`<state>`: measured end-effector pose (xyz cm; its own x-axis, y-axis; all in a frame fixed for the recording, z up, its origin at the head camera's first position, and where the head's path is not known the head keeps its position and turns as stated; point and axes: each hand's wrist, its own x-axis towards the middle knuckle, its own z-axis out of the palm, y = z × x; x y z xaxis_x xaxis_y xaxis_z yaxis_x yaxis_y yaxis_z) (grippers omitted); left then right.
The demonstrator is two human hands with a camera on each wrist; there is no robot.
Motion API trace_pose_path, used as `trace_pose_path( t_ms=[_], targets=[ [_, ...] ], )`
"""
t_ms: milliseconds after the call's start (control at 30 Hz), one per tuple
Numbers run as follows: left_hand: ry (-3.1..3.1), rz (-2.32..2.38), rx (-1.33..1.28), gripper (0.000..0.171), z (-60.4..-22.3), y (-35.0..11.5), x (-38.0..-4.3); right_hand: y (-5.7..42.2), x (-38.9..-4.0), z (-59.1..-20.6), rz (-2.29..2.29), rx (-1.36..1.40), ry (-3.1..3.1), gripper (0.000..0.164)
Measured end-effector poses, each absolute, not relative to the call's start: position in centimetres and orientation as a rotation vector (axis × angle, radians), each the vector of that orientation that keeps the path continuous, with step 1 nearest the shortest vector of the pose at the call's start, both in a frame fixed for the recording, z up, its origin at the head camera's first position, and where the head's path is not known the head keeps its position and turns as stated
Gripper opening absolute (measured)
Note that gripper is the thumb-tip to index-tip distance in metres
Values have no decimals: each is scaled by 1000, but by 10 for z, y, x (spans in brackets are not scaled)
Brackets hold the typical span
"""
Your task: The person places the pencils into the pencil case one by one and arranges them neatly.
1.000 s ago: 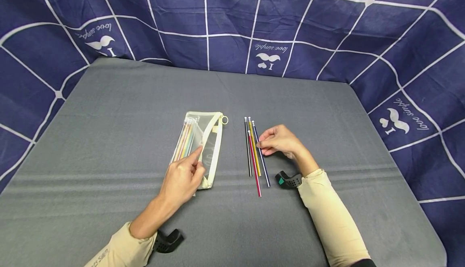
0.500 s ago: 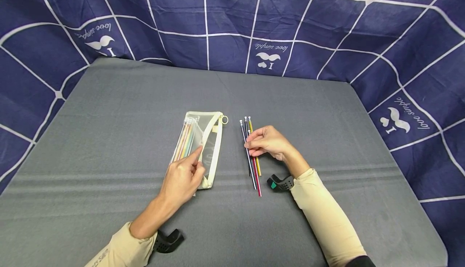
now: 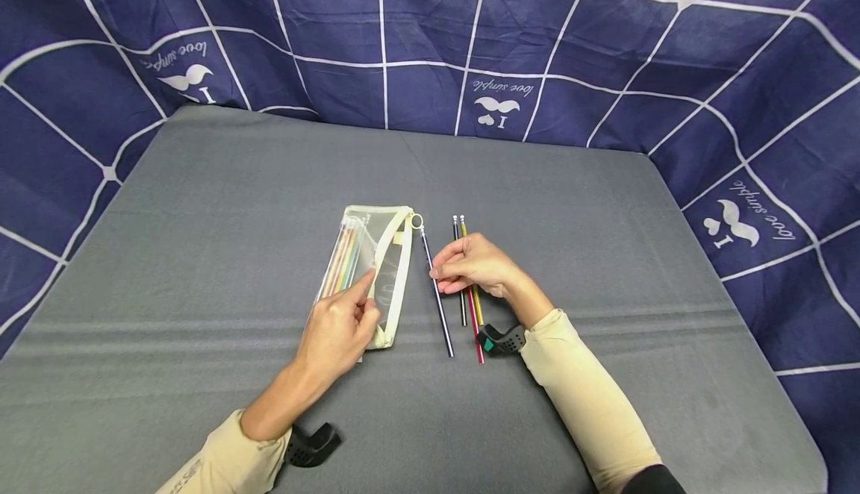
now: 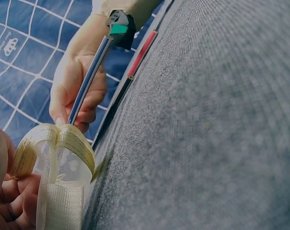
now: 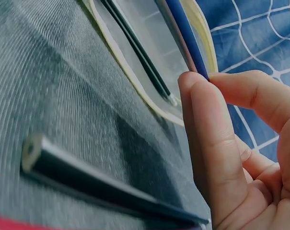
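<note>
A clear mesh pencil pouch (image 3: 404,277) with cream edging lies on the grey table, with several coloured pencils (image 3: 344,255) inside. My left hand (image 3: 336,326) lies over its near part, index finger stretched along the gaping opening. In the left wrist view that hand's thumb and fingers pinch the pouch edge (image 4: 65,206). My right hand (image 3: 475,264) pinches a dark blue pencil (image 3: 443,322) between thumb and fingers, just right of the pouch. The blue pencil (image 5: 185,40) is held off the table, eraser end pointing away.
A black pencil (image 3: 463,311), a yellow pencil (image 3: 478,307) and a red pencil (image 3: 481,352) lie close together under and beside the right hand. A navy cloth (image 3: 430,46) with white lines hangs behind the table (image 3: 201,255). Both wrists carry black camera mounts (image 3: 312,445).
My right hand has lifted the blue pencil from the right side of the loose pencils and carried it left, across the others, towards the pouch. The left hand and pouch stay put.
</note>
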<state>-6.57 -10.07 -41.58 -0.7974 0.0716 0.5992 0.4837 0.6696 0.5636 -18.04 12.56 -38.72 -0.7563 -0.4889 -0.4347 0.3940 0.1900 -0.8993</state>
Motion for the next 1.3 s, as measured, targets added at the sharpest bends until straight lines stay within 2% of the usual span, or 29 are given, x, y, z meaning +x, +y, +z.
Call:
trace_pose_path(
  t_ms=[500, 1100, 1300],
  targets=[
    [-2361, -1005, -414, 42, -414, -100, -66, 102, -184, -389, -1645, -113, 1753, 13],
    [-2362, -1018, -436, 43, -414, -101, -66, 71, -187, -395, -1795, -15, 1748, 11],
    [-2361, -1010, -433, 43, -414, -101, -66, 62, -187, -395, -1911, -1, 1752, 16]
  ],
)
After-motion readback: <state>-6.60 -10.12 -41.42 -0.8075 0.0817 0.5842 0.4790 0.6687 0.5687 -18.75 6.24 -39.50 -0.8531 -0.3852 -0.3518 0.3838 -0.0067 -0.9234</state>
